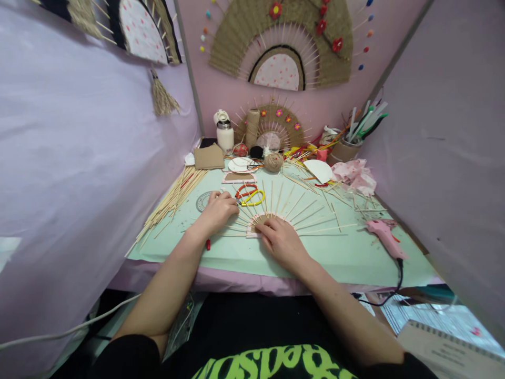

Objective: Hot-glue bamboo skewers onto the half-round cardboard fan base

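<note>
A cardboard half-circle (258, 218) with a pink-and-white edge lies on the table, thin wooden sticks (302, 205) fanning out from it. My right hand (282, 242) rests over its lower middle, bent fingers holding the cardboard. To the left, my left hand (220, 213) is closed at the outer ends of the left sticks; what its fingertips grip is hidden. Just beyond those fingertips lie scissors (252, 198) with red and yellow handles, partly under the sticks. A clear protractor (203, 201) sticks out behind my left hand.
Loose sticks (171, 197) are piled at the left. A pink glue gun (384, 237) lies right, its cord over the front edge. Behind stand a white bottle (225, 138), a twine ball (273, 162), a white paper half-circle (319, 170) and a tool pot (345, 151).
</note>
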Action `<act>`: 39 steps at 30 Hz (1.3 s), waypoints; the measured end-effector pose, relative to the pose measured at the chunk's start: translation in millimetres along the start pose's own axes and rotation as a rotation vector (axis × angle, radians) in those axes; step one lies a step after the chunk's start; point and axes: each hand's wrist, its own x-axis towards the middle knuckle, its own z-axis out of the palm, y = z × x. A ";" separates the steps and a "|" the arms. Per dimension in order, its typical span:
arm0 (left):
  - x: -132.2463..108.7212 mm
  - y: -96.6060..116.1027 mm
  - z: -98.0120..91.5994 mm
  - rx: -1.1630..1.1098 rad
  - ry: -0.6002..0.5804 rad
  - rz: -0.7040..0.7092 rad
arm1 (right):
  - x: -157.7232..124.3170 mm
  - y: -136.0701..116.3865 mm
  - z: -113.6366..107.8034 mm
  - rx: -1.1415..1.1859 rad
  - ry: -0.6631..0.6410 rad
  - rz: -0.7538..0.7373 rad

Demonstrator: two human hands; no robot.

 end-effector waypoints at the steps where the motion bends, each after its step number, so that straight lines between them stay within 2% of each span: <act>1: -0.1 -0.1 0.1 -0.002 0.004 -0.001 | 0.5 -0.6 -0.3 -0.002 -0.004 -0.001; 24: -0.7 -1.8 1.8 0.020 -0.030 0.008 | 4.2 -1.9 2.5 0.048 0.017 0.018; 31: -3.4 0.3 -7.2 0.016 -0.064 -0.028 | 3.5 -1.8 3.3 0.077 0.056 0.036; 35: -9.7 18.2 -13.0 0.026 0.006 -0.079 | 3.2 -1.1 3.7 0.081 0.079 0.041; 39: -19.4 57.5 -6.4 0.062 0.118 -0.171 | 2.5 -0.8 5.1 0.069 0.092 0.032</act>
